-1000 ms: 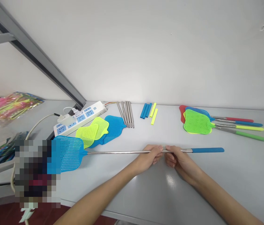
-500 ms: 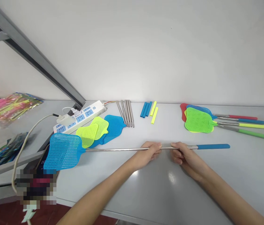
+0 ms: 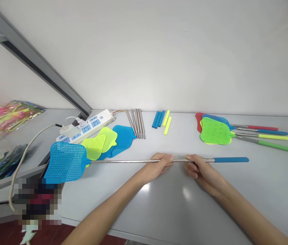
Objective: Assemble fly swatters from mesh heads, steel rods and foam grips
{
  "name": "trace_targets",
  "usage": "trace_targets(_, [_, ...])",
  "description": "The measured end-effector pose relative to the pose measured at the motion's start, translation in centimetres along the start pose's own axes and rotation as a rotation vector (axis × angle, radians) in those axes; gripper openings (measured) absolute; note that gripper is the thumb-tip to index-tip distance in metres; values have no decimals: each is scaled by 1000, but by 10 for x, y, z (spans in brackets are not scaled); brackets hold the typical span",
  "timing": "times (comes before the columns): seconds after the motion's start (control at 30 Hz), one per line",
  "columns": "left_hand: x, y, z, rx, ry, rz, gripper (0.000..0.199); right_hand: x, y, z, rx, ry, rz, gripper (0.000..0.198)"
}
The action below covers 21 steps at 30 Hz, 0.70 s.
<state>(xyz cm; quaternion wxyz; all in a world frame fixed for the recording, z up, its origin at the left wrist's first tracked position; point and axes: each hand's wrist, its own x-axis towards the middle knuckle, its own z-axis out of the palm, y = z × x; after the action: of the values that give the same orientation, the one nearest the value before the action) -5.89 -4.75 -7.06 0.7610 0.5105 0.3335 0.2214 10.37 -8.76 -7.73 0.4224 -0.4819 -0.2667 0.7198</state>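
Note:
Both hands grip the extended metal rod of a blue fly swatter (image 3: 123,161), which lies crosswise in front of me. My left hand (image 3: 159,164) is closed around the rod near its middle. My right hand (image 3: 196,166) is closed on it further right, close to the blue handle sleeve. The swatter's perforated blue head (image 3: 67,161) is at the left end, over the edge of loose yellow swatter heads (image 3: 94,146). A loose blue swatter head (image 3: 122,139) lies behind those.
Several metal rods (image 3: 140,124), blue sleeves (image 3: 158,119) and yellow sleeves (image 3: 168,125) lie near the wall. Assembled swatters (image 3: 217,131) are stacked at right. A power strip (image 3: 93,126) with plugs and a cable is at left, beside a metal frame (image 3: 44,68) and bagged goods (image 3: 8,115).
The view has shifted slightly, so everything sits a little further left. Both hands keep their hold on the rod, and the swatter's head end appears slightly higher.

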Motion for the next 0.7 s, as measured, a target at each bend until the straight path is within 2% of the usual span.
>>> trace_targets(0.17, [-1, 1, 1, 8, -5, -17, 38, 1, 1, 1, 15, 15, -2, 38])
trace_targets(0.33, [2, -8, 3, -26, 9, 18, 38, 3, 1, 0, 138, 32, 25, 39])
trace_targets(0.53, [7, -17, -3, -198, 110, 54, 40, 8, -1, -7, 345, -33, 33, 38])
trace_targets(0.7, [8, -17, -5, -243, 165, 84, 40, 10, 0, -9, 355, -39, 17, 38])
